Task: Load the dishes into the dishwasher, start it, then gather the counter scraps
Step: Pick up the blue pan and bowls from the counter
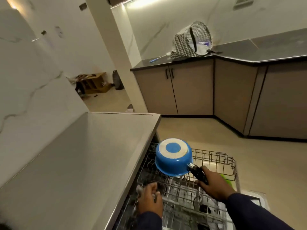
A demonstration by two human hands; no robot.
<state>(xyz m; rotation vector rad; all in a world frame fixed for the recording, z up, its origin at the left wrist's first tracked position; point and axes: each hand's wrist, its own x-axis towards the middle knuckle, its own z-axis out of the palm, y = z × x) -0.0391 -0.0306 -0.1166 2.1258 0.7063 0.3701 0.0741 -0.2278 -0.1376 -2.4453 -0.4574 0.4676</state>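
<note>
Blue enamel saucepan (173, 157), round and inverted so that its white-ringed base faces upward, is shown held above the pulled-out wire dishwasher rack (214, 161). Its black handle (198, 174) is gripped by the right hand (214, 184), whose fingers are curled round the handle, the pan body lying up and to the left of that hand. The left hand (149, 199) is seen lower and to the left of the pan, at the near left edge of the rack just beside the grey bench (83, 155); its fingers are curled over a small pale object that is too blurred to identify, and whether it is truly gripped cannot be told. The pan is thus placed between the two hands in width but above both, over the left rear part of the rack, and whether its rim touches the wires cannot be told. Both forearms are covered by dark blue sleeves (249, 211). A bright green item (226, 179) is visible at the right side of the rack, partly hidden behind the right hand. Across the beige floor, a dark countertop (249, 50) over taupe cabinets (191, 90) carries a grey-and-white zigzag-patterned bag (187, 42) and a thin blue-handled brush (155, 60).
</note>
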